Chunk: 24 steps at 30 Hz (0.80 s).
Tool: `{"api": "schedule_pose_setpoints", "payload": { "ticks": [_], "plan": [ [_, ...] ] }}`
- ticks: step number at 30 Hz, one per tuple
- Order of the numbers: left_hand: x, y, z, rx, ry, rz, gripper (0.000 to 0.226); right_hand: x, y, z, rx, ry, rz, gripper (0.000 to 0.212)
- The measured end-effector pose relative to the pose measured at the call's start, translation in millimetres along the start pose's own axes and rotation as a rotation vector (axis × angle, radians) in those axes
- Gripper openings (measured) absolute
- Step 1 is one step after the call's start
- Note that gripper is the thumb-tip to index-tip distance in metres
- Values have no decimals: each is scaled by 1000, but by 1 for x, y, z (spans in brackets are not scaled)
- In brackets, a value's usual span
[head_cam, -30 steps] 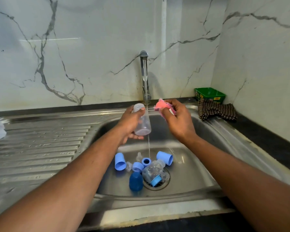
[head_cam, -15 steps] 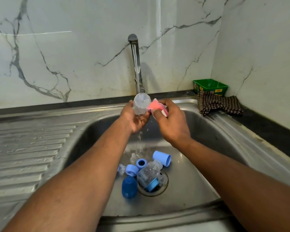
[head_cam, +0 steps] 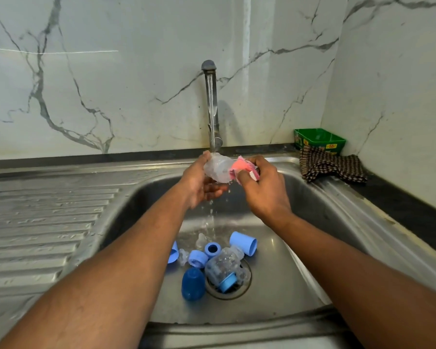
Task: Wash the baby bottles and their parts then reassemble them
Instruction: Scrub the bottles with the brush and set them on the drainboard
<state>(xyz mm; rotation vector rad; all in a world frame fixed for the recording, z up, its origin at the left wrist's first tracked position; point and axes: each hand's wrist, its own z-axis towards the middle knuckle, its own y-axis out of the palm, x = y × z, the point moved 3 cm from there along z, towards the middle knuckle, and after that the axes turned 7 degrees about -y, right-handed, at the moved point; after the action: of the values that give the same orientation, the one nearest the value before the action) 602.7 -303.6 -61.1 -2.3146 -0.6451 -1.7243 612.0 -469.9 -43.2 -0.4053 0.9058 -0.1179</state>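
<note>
Fingers of the left hand [head_cam: 202,182] curl round a clear bottle [head_cam: 218,170], holding it on its side under the tap [head_cam: 211,104], where a thin stream of water strikes it and drips off below. Fingers of the right hand [head_cam: 264,190] pinch a pink sponge [head_cam: 239,167] against the bottle's open end. That bottle is see-through plastic, wet, with no cap or teat on it. Down in the sink [head_cam: 312,248] the other parts lie in a loose cluster at the drain [head_cam: 228,280]: a second clear bottle [head_cam: 223,267] on its side over the drain with a light blue ring at its lower end, a dark blue cap [head_cam: 193,284] just left of it, two light blue rings [head_cam: 204,254] touching each other behind it, a light blue cup [head_cam: 243,243] lying on its side to the right, and another light blue piece [head_cam: 173,254] partly hidden by the left forearm. On the table at the right corner sit a checked cloth [head_cam: 330,168] and a green tub [head_cam: 319,139].
</note>
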Motion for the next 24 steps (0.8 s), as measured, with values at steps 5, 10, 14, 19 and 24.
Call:
{"api": "schedule_pose_setpoints", "payload": {
  "ticks": [5, 10, 14, 19, 24],
  "plan": [
    [-8, -15, -7, -59, 81, 305, 46, -2, -3, 1, 5, 33, 23, 23],
    [-10, 0, -16, -111, 219, 242, 61, -3, -8, 0, 20, 9, 27, 20],
    [-7, -1, -14, 7, 365, 195, 48, -2, -7, 1, -3, 10, 5, 26],
    [-11, -8, -9, 79, 441, 239, 57, -2, -4, -1, -24, 17, 6, 29],
    [2, 0, -12, 156, 564, 218, 63, -1, -6, 1, -16, 8, -4, 28]
  ]
}}
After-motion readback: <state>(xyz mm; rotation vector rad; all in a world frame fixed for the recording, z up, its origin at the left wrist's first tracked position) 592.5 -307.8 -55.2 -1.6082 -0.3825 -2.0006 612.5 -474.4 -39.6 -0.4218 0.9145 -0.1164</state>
